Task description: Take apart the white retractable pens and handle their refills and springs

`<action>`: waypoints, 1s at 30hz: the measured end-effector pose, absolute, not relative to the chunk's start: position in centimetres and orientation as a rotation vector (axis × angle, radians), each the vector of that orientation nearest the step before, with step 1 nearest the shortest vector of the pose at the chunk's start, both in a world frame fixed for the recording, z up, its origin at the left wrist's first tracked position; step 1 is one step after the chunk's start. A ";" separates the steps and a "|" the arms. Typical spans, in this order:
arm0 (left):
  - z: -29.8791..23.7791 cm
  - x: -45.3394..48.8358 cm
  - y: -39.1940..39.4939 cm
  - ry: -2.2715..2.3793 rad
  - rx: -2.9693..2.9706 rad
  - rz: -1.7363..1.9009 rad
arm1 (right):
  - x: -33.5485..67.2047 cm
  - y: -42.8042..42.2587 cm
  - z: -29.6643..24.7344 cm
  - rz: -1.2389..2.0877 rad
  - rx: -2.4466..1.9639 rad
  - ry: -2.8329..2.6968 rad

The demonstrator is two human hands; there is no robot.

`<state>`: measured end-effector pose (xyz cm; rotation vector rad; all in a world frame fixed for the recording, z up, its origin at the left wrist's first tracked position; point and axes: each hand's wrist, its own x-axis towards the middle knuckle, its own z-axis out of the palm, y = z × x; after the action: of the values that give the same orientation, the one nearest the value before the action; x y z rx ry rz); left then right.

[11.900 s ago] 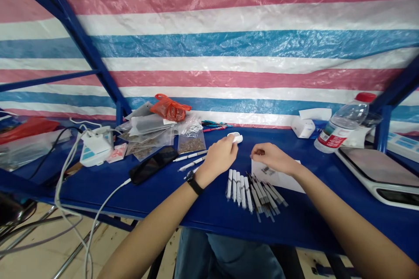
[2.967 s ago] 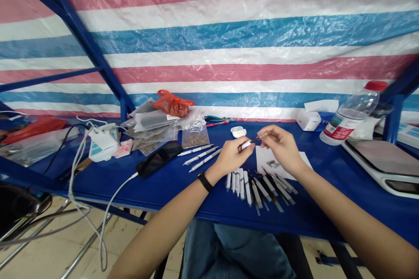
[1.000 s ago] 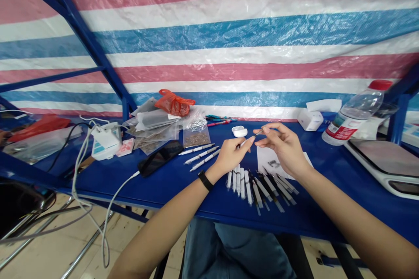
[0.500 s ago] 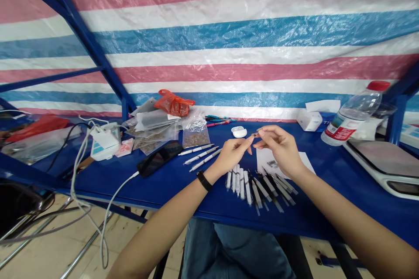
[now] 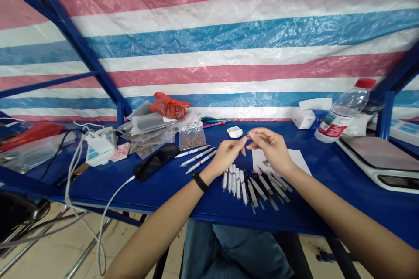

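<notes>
My left hand (image 5: 229, 153), with a black band on its wrist, is closed in a pinch above the blue table. My right hand (image 5: 269, 146) meets it fingertip to fingertip, also pinching. Between them is a tiny dark piece (image 5: 248, 134), too small to name. Below lie several white pen barrels (image 5: 236, 181) in a row. Beside these, several pen parts with dark and clear tubes (image 5: 266, 187) are fanned out. A white sheet of paper (image 5: 300, 160), partly hidden by my right hand, carries small grey bits. Three white pens (image 5: 196, 158) lie left of my left hand.
Behind my hands sits an open white earbud case (image 5: 235, 132). Leftward are a cabled phone (image 5: 155, 162), plastic bags (image 5: 153, 133), a red bag (image 5: 170, 105) and a power strip (image 5: 101, 146). A bottle (image 5: 343, 113), tissue box (image 5: 304, 117) and scale (image 5: 376, 152) stand at right.
The whole view has shifted slightly, so the table things appear a little further left. My two hands stay pinched together at the same small piece.
</notes>
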<state>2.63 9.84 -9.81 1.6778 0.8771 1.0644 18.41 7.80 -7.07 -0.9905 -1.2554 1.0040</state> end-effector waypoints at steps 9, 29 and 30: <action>-9.7 2.9 9.9 0.856 1.596 1.054 | 19.3 8.0 -6.1 0.945 -1.034 -1.260; -9.3 2.7 10.0 0.969 1.537 1.073 | 24.8 9.5 -4.6 0.864 -1.643 -2.458; -9.3 2.7 9.9 0.975 1.539 1.069 | 24.9 9.5 -4.7 0.866 -1.645 -2.460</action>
<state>2.74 9.94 -9.28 1.5388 0.9754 1.0693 24.85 9.49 -4.72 -1.6452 -2.4601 0.8662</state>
